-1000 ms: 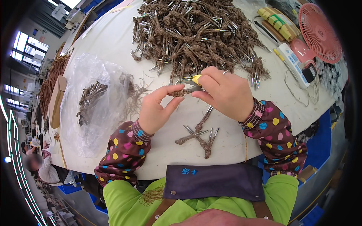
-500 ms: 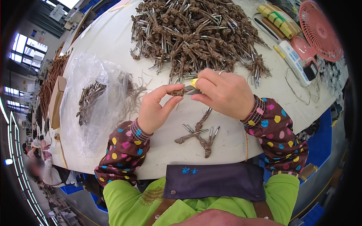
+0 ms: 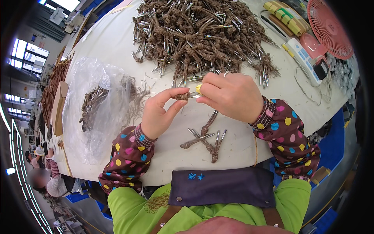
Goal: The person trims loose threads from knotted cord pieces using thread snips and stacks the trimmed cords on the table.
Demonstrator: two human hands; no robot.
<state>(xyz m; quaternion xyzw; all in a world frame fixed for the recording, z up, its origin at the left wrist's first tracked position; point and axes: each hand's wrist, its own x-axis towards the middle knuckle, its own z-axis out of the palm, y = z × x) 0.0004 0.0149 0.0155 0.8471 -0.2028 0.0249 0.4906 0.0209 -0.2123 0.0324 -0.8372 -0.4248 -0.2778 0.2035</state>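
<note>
Between the thumb and forefinger of my left hand (image 3: 157, 115) is a knotted brown cord (image 3: 181, 96). My right hand (image 3: 235, 96) is closed round small thread snips (image 3: 199, 89) with a yellow handle. Their metal blades reach left to the right end of the knot; whether they have a thread between them I cannot tell. Below my hands on the table lie a few brown cord pieces (image 3: 213, 150) with silver metal tips. Beyond my hands rises a big pile of similar knotted cords (image 3: 194, 43).
A clear plastic bag (image 3: 83, 142) with brown cords in it lies on the left of the white table (image 3: 171, 160), beside a cardboard box (image 3: 59, 109). At the far right are a pink fan (image 3: 329, 27), a white power strip (image 3: 306, 62) and a yellow-wrapped bundle (image 3: 286, 17).
The snips have turned slightly at the knot, and their blades now look thinner and brighter. Both hands keep their grip and have hardly moved.
</note>
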